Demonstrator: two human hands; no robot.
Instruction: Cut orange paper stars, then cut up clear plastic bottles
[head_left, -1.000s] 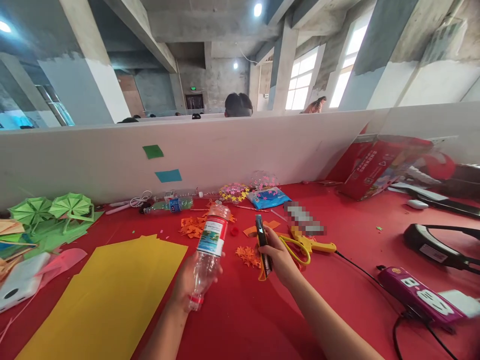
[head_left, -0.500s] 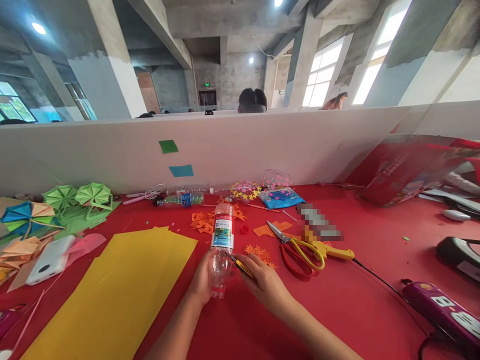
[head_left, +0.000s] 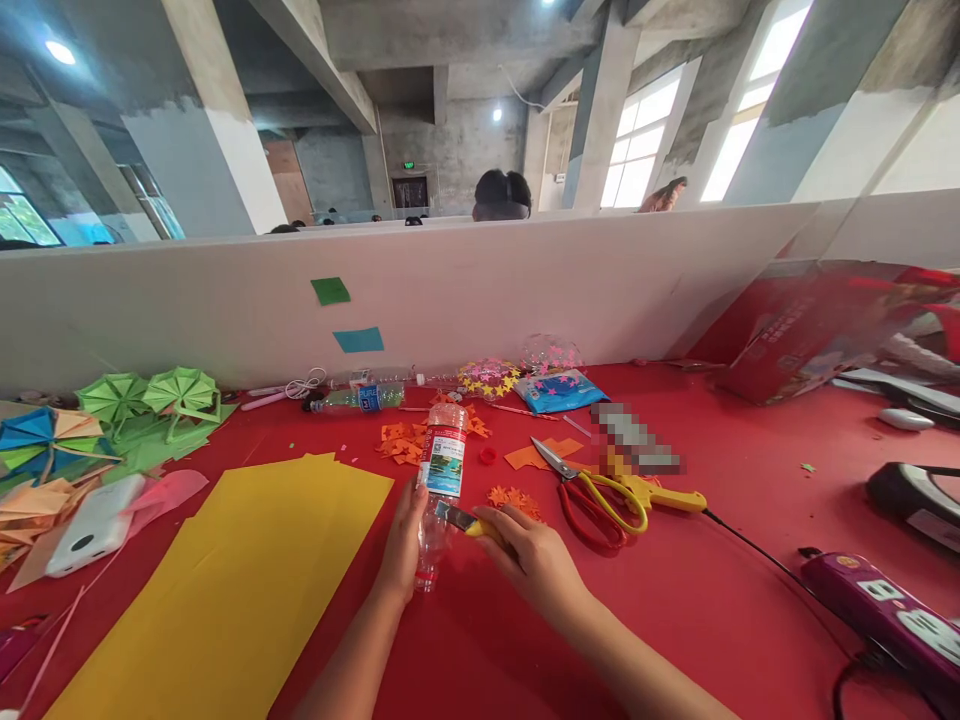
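Observation:
A clear plastic bottle (head_left: 444,462) with a red, white and blue label stands out over the red table, its red-ringed neck end toward me. My left hand (head_left: 406,540) is closed around its left side. In my right hand (head_left: 529,552) is a yellow utility knife (head_left: 477,526), gripped by its handle. The blade lies against the bottle's bare plastic just below the label, pointing left. Whether it has pierced the wall I cannot tell. Right of the bottle lie orange paper stars (head_left: 514,502) and a small red bottle cap (head_left: 487,456).
Yellow paper sheets (head_left: 225,560) lie at left, near folded paper umbrellas (head_left: 180,390). Scissors (head_left: 592,500), a yellow glue gun (head_left: 664,498) and a purple power strip (head_left: 877,600) are on the right. A white partition (head_left: 525,290) stands behind the table.
The knife has turned so its blade's flat side shows and lies more level across the bottle. The bottle tilts slightly more, and my left hand has shifted along its left side.

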